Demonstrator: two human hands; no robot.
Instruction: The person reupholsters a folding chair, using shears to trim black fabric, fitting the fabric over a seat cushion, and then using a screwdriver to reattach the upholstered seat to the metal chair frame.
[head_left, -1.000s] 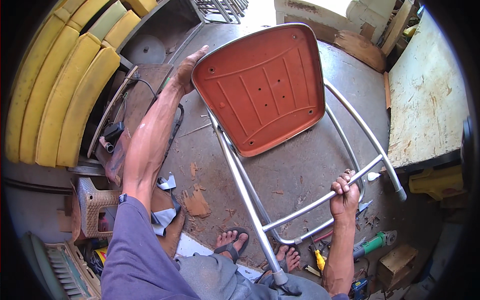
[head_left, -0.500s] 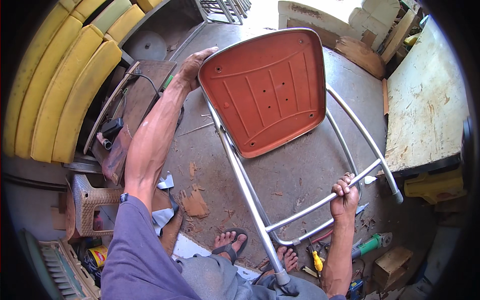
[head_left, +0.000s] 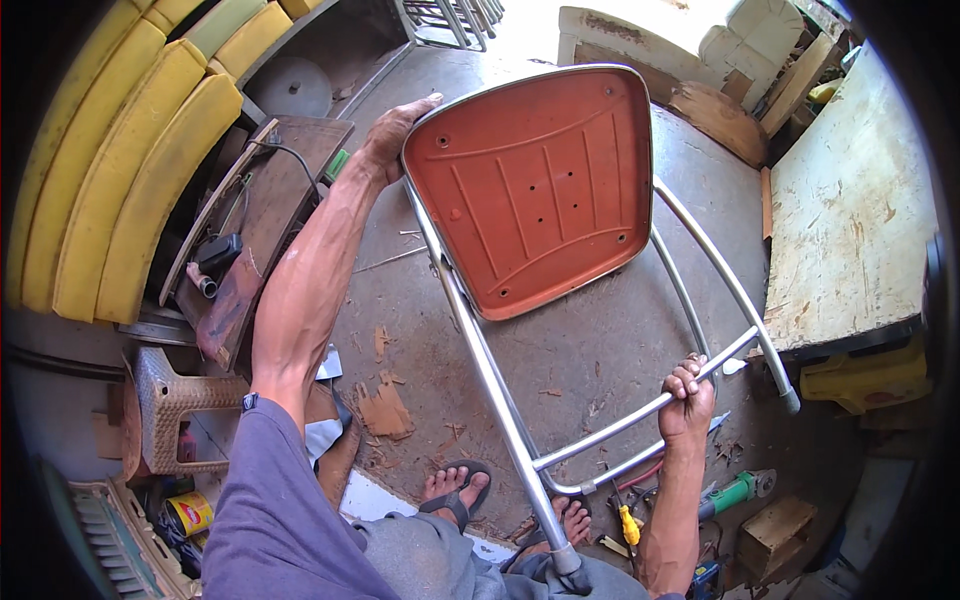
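Left hand [head_left: 392,135] grips the upper left corner of the chair seat [head_left: 535,185], fingers curled over its edge and thumb along the rim. Right hand [head_left: 688,400] is closed in a fist around a crossbar [head_left: 640,412] of the chair frame [head_left: 490,375]. The chair is held tipped, above the concrete floor [head_left: 600,350], with the underside of the seat facing the camera. Its long axis runs from the seat at upper centre down to the leg ends near the sandalled feet [head_left: 455,495]. The seat is orange-red moulded plastic, a rounded square with raised ribs and small holes. The frame is smooth, round, silver-grey metal tubing with bent corners. Wood chips lie scattered on the floor below. A green power tool [head_left: 735,495] lies near the right forearm.
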